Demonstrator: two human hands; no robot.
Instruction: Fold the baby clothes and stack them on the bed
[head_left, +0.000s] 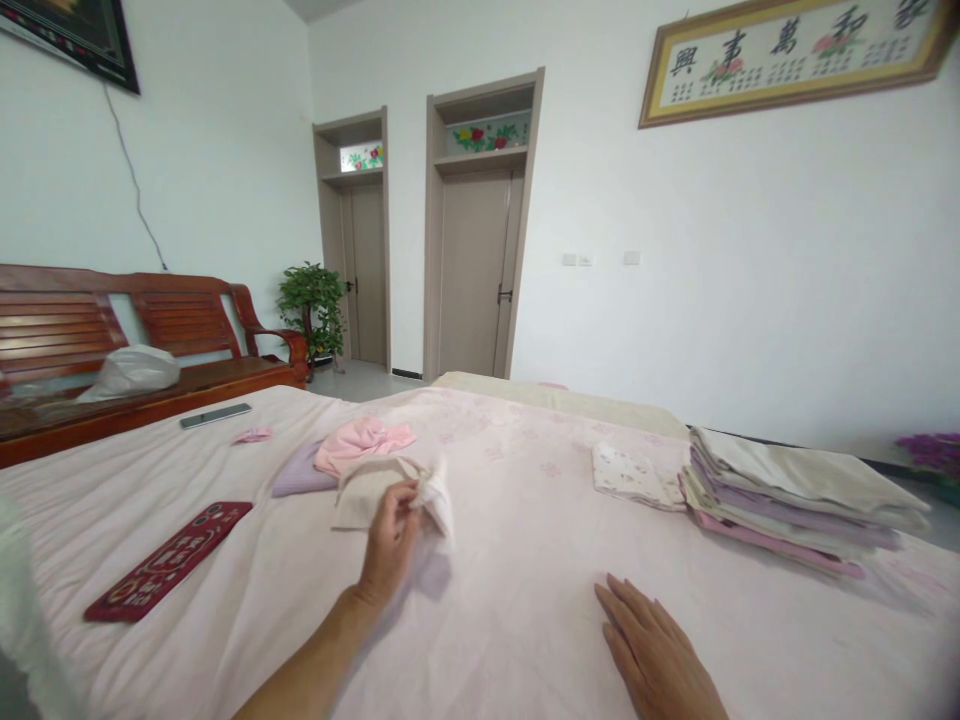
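Observation:
My left hand (391,540) pinches a crumpled white cloth (435,498), lifted a little over the pink bedsheet (517,600). Just behind that hand lies a beige cloth (364,492), with a bunched pink cloth (364,442) and a folded purple cloth (300,470) beyond it. At the lower right, my right hand (652,640) rests palm down on the sheet, fingers stretched out and nothing held. A small patterned white cloth (634,476) lies flat beside a stack of folded cloths (795,500) on the right.
A red decorated item (169,562), a phone (215,416) and a small pink piece (253,435) lie on the left of the sheet. Beyond stand a wooden bench (187,320) with a plastic bag (135,372), a potted plant (311,305) and two doors.

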